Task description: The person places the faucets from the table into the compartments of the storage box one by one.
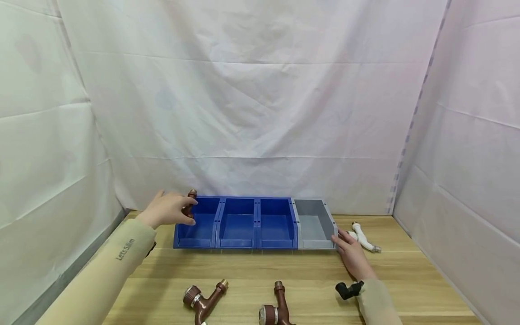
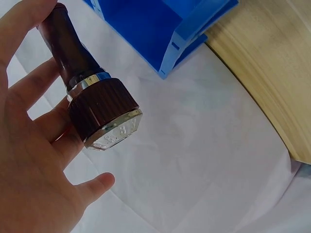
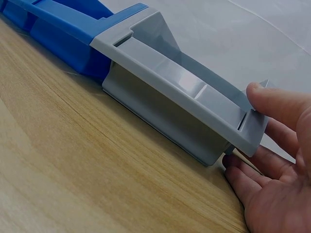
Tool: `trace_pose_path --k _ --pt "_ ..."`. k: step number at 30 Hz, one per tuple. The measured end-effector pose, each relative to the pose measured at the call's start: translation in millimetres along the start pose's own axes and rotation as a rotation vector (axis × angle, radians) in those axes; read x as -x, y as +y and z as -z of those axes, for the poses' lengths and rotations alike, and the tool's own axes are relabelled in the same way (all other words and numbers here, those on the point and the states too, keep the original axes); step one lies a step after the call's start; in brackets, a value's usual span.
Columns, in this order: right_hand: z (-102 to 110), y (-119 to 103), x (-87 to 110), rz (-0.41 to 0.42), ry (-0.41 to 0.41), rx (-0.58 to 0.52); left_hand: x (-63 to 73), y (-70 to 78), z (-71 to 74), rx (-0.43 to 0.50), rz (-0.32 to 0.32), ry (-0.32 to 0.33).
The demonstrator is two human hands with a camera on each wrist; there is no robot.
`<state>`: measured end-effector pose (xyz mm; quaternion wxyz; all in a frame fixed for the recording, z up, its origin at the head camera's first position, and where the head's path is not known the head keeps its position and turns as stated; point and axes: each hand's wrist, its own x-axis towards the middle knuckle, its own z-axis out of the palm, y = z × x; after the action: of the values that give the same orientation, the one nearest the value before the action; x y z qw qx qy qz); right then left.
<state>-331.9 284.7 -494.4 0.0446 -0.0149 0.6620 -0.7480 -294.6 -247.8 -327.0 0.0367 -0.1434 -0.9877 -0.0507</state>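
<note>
Over the left end of the bin row, my left hand [image 1: 167, 210] holds a brown tap [image 2: 103, 107] between thumb and fingers. The tap's ribbed knob with its clear, faceted end points outward in the left wrist view; its upper body is partly covered by the hand. Beside it is the leftmost blue bin [image 1: 199, 229]. At the row's other end, my right hand [image 1: 352, 256] grips the front corner of the grey bin [image 3: 182, 85], thumb over the rim and fingers beneath and beside it.
Two middle blue bins [image 1: 237, 243] [image 1: 278, 243] join the row. Two brown taps [image 1: 208, 306] [image 1: 281, 301] lie on the wooden table [image 1: 243, 266] near its front. A white tap [image 1: 363, 238] lies right of the grey bin. White cloth [image 1: 260, 113] hangs behind and at both sides.
</note>
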Motion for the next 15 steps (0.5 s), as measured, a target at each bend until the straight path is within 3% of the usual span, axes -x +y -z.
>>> trace_pose_path --k 15 --pt "22.0 -2.9 15.2 -0.039 0.023 -0.007 -28.2 28.6 -3.9 0.01 -0.047 -0.039"
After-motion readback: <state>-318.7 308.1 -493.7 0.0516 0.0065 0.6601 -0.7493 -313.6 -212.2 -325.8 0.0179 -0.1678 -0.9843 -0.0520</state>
